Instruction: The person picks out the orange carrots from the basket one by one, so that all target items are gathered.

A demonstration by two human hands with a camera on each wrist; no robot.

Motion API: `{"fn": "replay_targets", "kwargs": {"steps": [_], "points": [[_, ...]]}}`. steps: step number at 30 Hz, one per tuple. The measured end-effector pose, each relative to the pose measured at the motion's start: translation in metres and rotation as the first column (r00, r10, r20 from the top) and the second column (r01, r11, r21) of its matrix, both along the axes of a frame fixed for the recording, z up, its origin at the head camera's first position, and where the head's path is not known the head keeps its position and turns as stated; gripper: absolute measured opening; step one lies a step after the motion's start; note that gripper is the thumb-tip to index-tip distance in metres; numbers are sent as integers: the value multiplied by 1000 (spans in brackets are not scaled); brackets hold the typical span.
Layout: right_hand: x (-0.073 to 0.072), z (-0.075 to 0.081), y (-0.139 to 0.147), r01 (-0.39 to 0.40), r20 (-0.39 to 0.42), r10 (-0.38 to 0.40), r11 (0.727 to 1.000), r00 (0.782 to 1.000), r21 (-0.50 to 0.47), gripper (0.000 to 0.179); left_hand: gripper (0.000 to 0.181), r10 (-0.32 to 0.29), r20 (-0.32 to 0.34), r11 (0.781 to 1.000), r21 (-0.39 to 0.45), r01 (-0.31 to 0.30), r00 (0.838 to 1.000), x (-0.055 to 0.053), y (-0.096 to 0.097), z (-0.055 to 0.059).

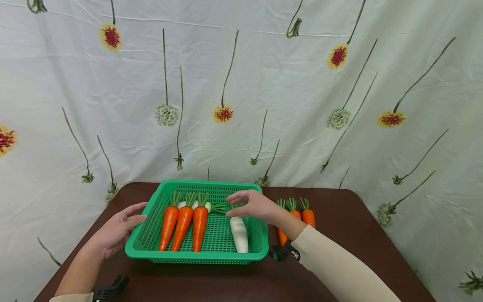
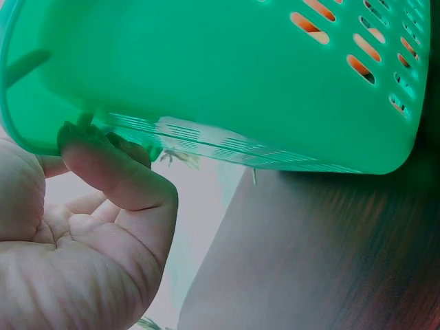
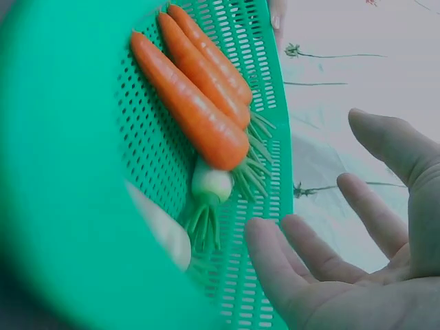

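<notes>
The right hand (image 1: 250,205), fingers loosely spread and grasping nothing, hangs over the leafy end of the long white radish (image 1: 239,235) inside the rectangular green perforated plastic basket (image 1: 192,255), near the brown wooden tabletop's (image 1: 211,289) back edge. The step looks like placing or picking up that radish; which, I cannot tell. The next move probably calls for clearing the rim. The left hand (image 1: 117,230) meets the basket's left rim; whether its fingers grasp is unclear.

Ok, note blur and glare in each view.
Head view: basket in focus under soft light; left wrist: pale sheen washes out part of the table; right wrist: the basket's nearest side is badly blurred, and carrots carry highlights.
</notes>
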State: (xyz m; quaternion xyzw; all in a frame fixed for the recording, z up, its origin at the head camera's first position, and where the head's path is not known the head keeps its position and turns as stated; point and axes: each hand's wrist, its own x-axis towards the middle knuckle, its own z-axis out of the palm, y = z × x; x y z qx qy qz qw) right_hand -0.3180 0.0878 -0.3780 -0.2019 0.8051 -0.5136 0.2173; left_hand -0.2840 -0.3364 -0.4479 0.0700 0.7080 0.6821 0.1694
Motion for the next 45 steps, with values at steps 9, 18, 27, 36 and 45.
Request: {"fn": "replay_targets", "kwargs": {"steps": [9, 18, 27, 36, 45], "points": [[-9, 1, -24, -37, 21, 36, 998, 999, 49, 44, 75, 8, 4, 1000, 1, -8, 1000, 0, 0, 0], [-22, -4, -43, -39, 38, 36, 995, 999, 90, 45, 75, 4, 3, 1000, 4, -4, 1000, 0, 0, 1], [-28, -8, -63, -86, 79, 78, 990, 994, 115, 56, 76, 9, -1, 1000, -8, -9, 1000, 0, 1, 1], [-36, -12, -77, -108, 203, 86, 990, 975, 95, 66, 75, 19, 7, 1000, -11, -19, 1000, 0, 1, 0], [-40, -17, -89, -87, 236, 73, 995, 969, 50, 64, 75, 10, 4, 1000, 0, -10, 1000, 1, 1, 1]]}}
